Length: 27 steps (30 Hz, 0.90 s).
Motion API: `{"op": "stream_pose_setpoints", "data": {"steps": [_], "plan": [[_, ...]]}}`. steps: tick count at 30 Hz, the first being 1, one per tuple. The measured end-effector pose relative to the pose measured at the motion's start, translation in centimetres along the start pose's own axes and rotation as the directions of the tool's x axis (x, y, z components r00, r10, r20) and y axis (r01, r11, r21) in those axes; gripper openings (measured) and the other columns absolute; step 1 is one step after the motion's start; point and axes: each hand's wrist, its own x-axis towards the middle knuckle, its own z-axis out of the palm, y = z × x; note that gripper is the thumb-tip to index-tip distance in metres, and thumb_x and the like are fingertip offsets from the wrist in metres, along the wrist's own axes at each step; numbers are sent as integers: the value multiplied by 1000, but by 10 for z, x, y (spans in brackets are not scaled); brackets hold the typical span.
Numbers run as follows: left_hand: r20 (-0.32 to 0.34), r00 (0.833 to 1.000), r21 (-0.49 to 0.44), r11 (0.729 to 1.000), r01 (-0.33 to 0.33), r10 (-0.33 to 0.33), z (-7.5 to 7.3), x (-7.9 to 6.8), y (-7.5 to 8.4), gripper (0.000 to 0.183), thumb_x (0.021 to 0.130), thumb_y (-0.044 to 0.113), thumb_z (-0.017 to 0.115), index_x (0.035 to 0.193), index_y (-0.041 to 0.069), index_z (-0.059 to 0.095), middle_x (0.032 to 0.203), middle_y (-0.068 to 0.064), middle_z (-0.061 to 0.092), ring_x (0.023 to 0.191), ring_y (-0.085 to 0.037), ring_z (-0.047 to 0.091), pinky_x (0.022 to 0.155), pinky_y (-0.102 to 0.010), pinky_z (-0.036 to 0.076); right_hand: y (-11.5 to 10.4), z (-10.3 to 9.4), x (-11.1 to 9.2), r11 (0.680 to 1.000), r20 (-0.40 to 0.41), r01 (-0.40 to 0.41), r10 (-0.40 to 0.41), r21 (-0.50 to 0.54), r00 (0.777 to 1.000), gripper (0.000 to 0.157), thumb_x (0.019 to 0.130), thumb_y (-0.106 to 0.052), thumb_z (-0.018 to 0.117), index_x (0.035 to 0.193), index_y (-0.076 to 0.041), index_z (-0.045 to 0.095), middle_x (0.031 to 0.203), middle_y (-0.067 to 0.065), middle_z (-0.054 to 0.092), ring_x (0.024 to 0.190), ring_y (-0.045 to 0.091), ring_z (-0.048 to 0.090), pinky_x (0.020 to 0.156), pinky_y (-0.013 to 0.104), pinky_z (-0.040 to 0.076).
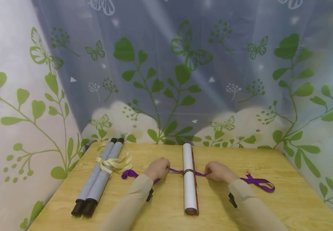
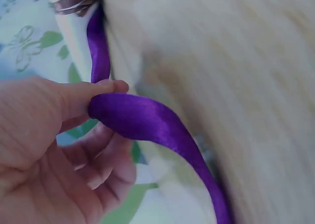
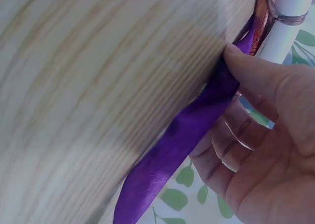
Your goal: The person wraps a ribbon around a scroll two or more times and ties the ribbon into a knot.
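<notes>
A white rolled scroll (image 1: 187, 189) lies lengthwise on the table, with a thin brown cord (image 1: 188, 171) round its middle and a red strip along its right side. A purple ribbon (image 1: 260, 181) reaches the scroll from both sides; its stretch there is hidden beneath the roll. Left of the scroll, my left hand (image 1: 158, 169) pinches the ribbon (image 2: 142, 115) between thumb and forefinger. On the opposite side my right hand (image 1: 220, 172) pinches the other length of ribbon (image 3: 172, 140). Both ribbon ends trail outward past the hands.
Two grey rolls (image 1: 100, 179) with black end caps lie side by side at the left, tied with a cream ribbon (image 1: 115, 163). Behind the wooden table (image 1: 160, 211) hangs a curtain (image 1: 166, 96) printed with leaves and butterflies.
</notes>
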Motion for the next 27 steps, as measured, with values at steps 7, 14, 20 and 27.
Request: {"op": "stream_pose_setpoints", "data": {"steps": [7, 14, 20, 27], "plan": [[-212, 974, 46, 995, 88, -76, -2, 1, 1, 11, 87, 10, 71, 78, 11, 76, 83, -6, 70, 80, -25, 65, 66, -38, 55, 1, 1, -3, 981, -148, -60, 32, -184, 988, 12, 80, -1, 68, 76, -12, 71, 83, 2, 68, 81, 23, 64, 71, 45, 54], [-327, 933, 27, 985, 171, -153, -4, 5, 12, 20, 88, -1, 60, 77, 12, 71, 75, -5, 72, 65, -24, 67, 50, -37, 50, 0, -3, 0, 969, -195, -200, 171, -142, 966, 14, 89, -5, 59, 85, -10, 71, 82, 5, 70, 66, 17, 58, 56, 38, 49], [-463, 878, -68, 993, 98, -118, -8, 12, 28, 16, 93, 6, 60, 81, 9, 71, 71, -5, 70, 60, -24, 65, 50, -37, 48, -2, -4, 9, 986, -293, -144, 163, 84, 942, 22, 93, -6, 53, 104, 0, 71, 97, 13, 72, 66, 17, 58, 59, 32, 48], [-496, 866, -210, 976, -57, -56, -7, 21, 40, 25, 93, 1, 56, 111, 4, 72, 96, -10, 75, 66, -17, 65, 62, -29, 54, -17, -6, 20, 945, -362, -25, 149, 326, 920, 29, 96, -4, 51, 119, 2, 68, 112, 19, 71, 102, 33, 68, 81, 42, 55]]}}
